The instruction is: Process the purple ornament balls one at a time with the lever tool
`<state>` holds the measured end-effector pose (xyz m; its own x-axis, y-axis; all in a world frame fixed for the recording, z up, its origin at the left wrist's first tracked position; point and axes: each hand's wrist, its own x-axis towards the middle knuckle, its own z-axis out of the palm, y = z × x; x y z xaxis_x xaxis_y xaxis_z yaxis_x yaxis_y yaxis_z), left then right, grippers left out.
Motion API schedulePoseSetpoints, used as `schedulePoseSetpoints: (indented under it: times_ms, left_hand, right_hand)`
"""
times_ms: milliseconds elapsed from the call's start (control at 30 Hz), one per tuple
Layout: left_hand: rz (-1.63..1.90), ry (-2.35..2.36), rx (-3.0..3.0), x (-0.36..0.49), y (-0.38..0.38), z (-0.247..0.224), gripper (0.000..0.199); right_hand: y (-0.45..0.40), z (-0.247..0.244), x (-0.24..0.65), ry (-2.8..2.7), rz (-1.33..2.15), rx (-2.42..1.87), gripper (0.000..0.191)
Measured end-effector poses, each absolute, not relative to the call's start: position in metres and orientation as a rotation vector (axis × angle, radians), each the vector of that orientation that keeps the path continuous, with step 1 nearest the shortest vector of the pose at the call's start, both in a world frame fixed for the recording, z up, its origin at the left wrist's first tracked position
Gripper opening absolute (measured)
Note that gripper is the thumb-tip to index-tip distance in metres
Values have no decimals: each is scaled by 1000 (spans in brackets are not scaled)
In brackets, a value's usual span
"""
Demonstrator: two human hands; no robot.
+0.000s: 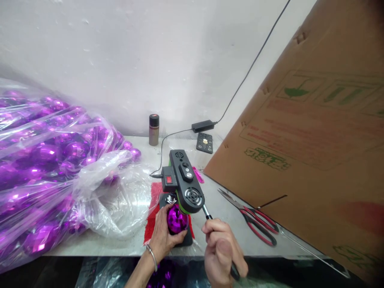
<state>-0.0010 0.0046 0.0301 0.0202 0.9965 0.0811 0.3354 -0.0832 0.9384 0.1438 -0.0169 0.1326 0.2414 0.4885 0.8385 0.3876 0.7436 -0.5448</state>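
Note:
My left hand [163, 232], with a metal bangle on the wrist, has its fingers and thumb curved around a shiny purple bauble [177, 220]. The bauble sits beneath the front end of a small black bench machine [187, 180] with round vents and a side box with a red switch. My right hand [223, 252] is closed around the black-gripped lever handle [208, 215] that sticks out from the machine's front right. Under the machine's dark base lies a red cloth [150, 228].
A clear plastic bag [102, 184] of purple baubles fills the left. A large cardboard box [300, 132] leans in on the right, beside red-and-black scissors [255, 220]. Toward the wall stand a black-capped bottle [154, 130], a power adapter [203, 126] with its cable, and a dark flat plate [204, 143].

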Motion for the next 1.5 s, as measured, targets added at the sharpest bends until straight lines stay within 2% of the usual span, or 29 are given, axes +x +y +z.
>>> schedulePoseSetpoints:
  times_ms: [900, 1400, 1500]
  left_hand:
    - [1123, 1411, 1565, 0, 9, 30, 78]
    - [1111, 1408, 1579, 4, 10, 27, 81]
    - [1111, 1405, 1570, 3, 11, 29, 81]
  right_hand:
    - [-16, 129, 139, -1278, 129, -797, 46]
    - [-13, 99, 127, -1246, 44, -726, 49]
    - [-11, 106, 131, -1275, 44, -711, 51]
